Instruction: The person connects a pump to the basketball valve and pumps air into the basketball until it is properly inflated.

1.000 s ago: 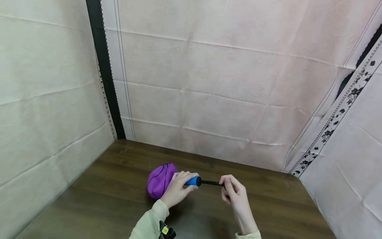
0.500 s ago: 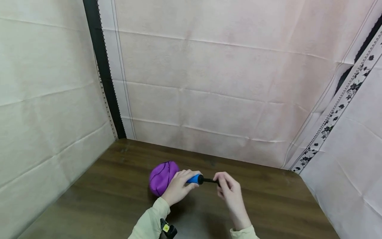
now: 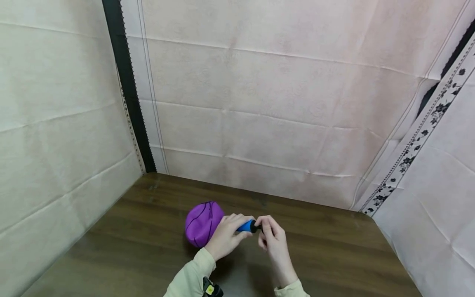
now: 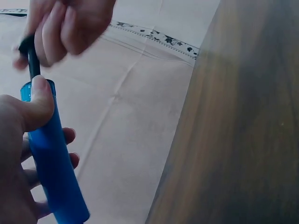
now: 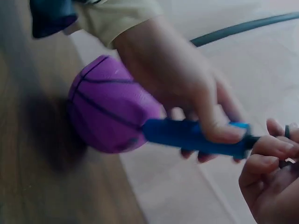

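A blue hand pump (image 4: 58,163) with a black rod and handle lies across my left hand (image 3: 227,236), whose fingers and thumb curl round its barrel. My right hand (image 3: 273,245) pinches the black handle at the pump's right end, and only a short length of rod (image 4: 33,63) shows. At the pump's other end sits a purple ball (image 3: 202,225) with black lines, dented and only partly filled. In the right wrist view the barrel's end meets the ball (image 5: 110,109); the join itself is too blurred to make out.
The brown wooden table (image 3: 122,255) stretches out below both hands. Pale creased cloth (image 3: 237,103) hangs behind it and along both sides, with a black strip (image 3: 130,82) at the left corner and a flowered border (image 3: 412,152) at the right.
My right hand has moved left toward my left hand, pushing the handle in, so the exposed rod has shortened. The left hand and ball have shifted only slightly to the right.
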The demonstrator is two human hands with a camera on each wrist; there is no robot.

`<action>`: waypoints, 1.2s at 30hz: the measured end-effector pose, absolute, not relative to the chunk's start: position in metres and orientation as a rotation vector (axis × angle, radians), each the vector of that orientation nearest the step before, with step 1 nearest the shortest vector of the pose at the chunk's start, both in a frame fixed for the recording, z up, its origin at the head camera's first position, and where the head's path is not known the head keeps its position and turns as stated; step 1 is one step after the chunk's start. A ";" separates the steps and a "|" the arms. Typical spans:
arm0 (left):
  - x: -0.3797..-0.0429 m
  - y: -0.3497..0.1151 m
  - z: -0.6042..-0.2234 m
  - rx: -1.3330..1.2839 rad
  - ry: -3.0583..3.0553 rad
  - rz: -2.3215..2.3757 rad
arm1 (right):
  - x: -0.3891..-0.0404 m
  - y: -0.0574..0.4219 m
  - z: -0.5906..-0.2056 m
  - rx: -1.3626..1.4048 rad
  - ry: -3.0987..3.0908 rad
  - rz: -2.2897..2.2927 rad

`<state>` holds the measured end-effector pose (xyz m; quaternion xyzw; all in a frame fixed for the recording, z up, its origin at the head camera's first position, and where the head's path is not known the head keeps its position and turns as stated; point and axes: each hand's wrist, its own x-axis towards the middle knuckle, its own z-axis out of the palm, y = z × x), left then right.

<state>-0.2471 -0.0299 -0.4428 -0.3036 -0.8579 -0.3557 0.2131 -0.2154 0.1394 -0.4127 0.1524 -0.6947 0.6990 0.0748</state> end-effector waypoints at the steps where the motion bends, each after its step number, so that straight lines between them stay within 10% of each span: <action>1: -0.247 -0.029 -0.443 -0.845 -2.370 -0.969 | -0.217 0.139 -0.415 0.439 -2.101 2.116; 36: -0.256 -0.049 -0.444 -0.809 -2.463 -1.029 | -0.203 0.172 -0.390 0.380 -1.926 2.277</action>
